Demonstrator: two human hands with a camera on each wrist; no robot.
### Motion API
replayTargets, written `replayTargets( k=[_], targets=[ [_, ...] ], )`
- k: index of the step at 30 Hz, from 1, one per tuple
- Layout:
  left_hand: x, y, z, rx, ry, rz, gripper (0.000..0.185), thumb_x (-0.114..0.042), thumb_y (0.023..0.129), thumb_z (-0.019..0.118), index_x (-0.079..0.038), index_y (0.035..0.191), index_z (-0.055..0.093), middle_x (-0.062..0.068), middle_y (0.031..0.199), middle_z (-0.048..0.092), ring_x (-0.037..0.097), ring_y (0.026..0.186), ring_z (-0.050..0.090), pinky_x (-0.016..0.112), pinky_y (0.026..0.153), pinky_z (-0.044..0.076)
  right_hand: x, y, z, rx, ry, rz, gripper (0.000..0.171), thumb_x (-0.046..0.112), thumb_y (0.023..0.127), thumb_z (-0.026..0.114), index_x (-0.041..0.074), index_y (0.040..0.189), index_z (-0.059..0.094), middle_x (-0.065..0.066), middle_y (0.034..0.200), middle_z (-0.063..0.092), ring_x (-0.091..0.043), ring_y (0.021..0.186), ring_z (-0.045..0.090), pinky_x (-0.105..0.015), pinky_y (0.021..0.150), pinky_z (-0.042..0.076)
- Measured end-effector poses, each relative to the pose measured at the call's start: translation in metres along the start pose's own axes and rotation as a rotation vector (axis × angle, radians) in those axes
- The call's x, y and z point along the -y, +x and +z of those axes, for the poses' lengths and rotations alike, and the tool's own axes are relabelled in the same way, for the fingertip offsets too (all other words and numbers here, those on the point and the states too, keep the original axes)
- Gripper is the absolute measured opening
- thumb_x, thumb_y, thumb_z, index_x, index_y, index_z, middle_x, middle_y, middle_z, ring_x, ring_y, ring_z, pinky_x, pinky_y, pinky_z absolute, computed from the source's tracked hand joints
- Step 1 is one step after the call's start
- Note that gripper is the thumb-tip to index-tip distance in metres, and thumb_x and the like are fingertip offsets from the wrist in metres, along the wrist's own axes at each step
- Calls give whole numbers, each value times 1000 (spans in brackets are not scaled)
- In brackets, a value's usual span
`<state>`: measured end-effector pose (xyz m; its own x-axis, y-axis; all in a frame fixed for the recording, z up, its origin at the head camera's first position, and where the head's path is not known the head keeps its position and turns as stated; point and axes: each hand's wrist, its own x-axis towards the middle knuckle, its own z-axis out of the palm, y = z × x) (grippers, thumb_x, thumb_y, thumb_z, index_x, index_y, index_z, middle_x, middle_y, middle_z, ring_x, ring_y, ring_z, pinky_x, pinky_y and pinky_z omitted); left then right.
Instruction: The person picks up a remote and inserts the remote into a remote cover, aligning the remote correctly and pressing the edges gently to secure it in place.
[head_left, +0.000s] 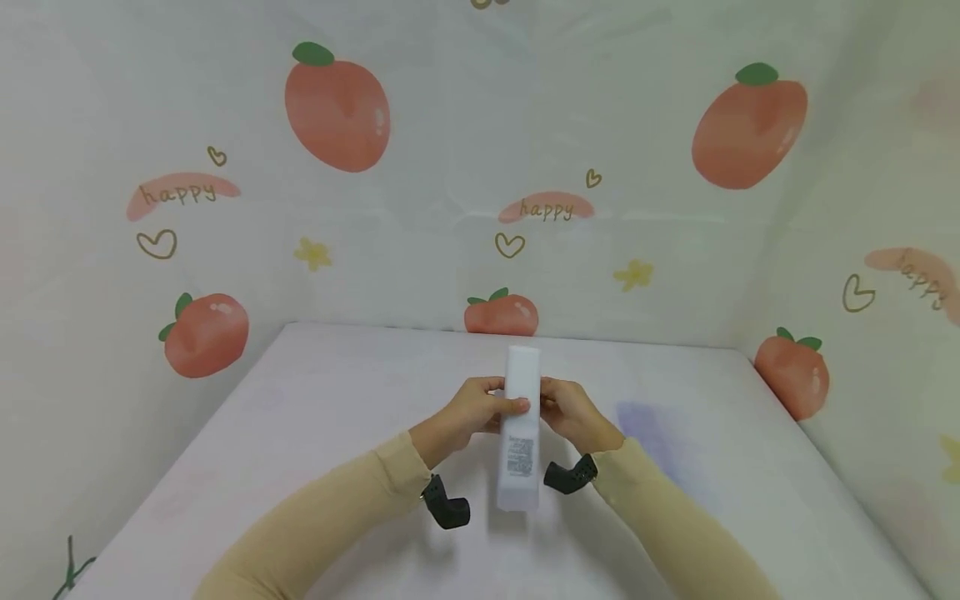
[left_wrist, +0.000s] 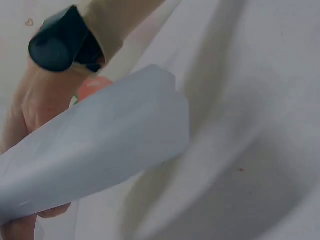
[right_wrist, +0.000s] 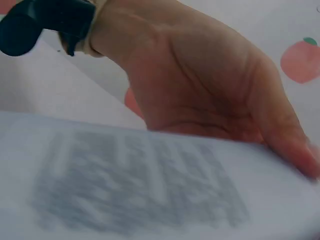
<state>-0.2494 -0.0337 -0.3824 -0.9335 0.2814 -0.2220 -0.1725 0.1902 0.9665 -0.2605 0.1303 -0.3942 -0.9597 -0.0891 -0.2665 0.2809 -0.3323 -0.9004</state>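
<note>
Peach-print walls around white table (head_left: 315, 417); white tube (head_left: 521, 433) held above it at centre, long axis running straight away from me, left hand (head_left: 468, 412) and right hand (head_left: 573, 412) both gripping its middle from opposite sides, equally near.

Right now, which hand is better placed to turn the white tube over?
Probably the left hand: its thumb lies across the top of the white tube, fingers curled at the side. The right hand grips the opposite edge only, so it looks better suited to steadying.
</note>
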Motion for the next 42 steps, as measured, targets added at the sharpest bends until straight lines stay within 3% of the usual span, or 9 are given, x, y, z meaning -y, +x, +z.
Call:
replayTargets(
  k=[5, 8, 12, 17, 20, 25, 30, 34, 42],
  targets=[
    [5, -1, -2, 43, -20, -2, 50, -22, 84, 76, 0, 126, 60, 12, 104, 69, 22, 87, 69, 38, 80, 58, 0, 6, -2, 40, 18, 48, 31, -9, 94, 43, 6, 75, 62, -1, 80, 53, -13, 76, 48, -21, 69, 45],
    [7, 0, -6, 12, -47, 10, 48, -21, 85, 75, -1, 126, 59, 12, 107, 69, 22, 89, 69, 40, 83, 57, -4, 2, 1, 78, -11, 29, 27, -4, 98, 44, 7, 80, 62, 0, 80, 54, -11, 76, 50, -20, 72, 47],
    [8, 2, -11, -46, -59, 52, 48, -21, 85, 75, -2, 127, 59, 12, 110, 67, 21, 89, 68, 41, 84, 57, -9, -11, 6, 78, -111, -15, 14, 18, 103, 47, 8, 110, 51, -3, 100, 58, -14, 91, 57, -27, 81, 48],
    [10, -1, -14, -66, 31, 115, 45, -16, 83, 77, 1, 121, 62, 14, 106, 67, 19, 88, 66, 39, 79, 58, -11, -22, 13, 139, -261, -42, 53, 30, 99, 56, 13, 142, 30, -18, 129, 52, -30, 114, 58, -43, 86, 52],
    [8, -3, -15, -48, 55, 128, 55, -12, 82, 77, 2, 129, 53, 17, 110, 66, 21, 92, 66, 39, 80, 58, -7, -22, 12, 164, -318, -57, 48, 25, 98, 58, 6, 137, 39, -14, 119, 59, -26, 105, 63, -42, 83, 54],
    [6, -6, -19, -40, -62, 104, 65, -14, 90, 70, 1, 141, 34, 23, 118, 62, 28, 97, 68, 40, 86, 56, 0, -17, 7, 129, -265, -47, 42, 25, 98, 57, 2, 131, 43, -3, 101, 61, -16, 86, 66, -33, 75, 55],
    [11, -5, -20, -27, -97, 71, 31, -18, 95, 62, 6, 114, 60, 13, 104, 67, 18, 88, 67, 37, 85, 57, 2, -15, 3, 175, -284, -49, 48, 24, 98, 57, 0, 136, 39, -4, 107, 61, -15, 90, 65, -32, 77, 55],
    [18, -1, -15, -81, -224, 73, 12, -14, 94, 64, -2, 92, 64, 2, 87, 64, 12, 79, 63, 31, 79, 57, 3, -16, 4, 199, -330, -69, 46, 23, 99, 57, 3, 135, 38, -7, 113, 61, -16, 92, 65, -34, 79, 54],
    [13, 7, -3, -244, -304, 66, 16, -13, 94, 63, -7, 80, 61, 0, 81, 60, 11, 73, 60, 28, 74, 55, 4, -24, 11, 143, -369, -45, 43, 25, 100, 55, 6, 134, 39, -14, 116, 61, -21, 92, 67, -42, 84, 55]
  ],
)
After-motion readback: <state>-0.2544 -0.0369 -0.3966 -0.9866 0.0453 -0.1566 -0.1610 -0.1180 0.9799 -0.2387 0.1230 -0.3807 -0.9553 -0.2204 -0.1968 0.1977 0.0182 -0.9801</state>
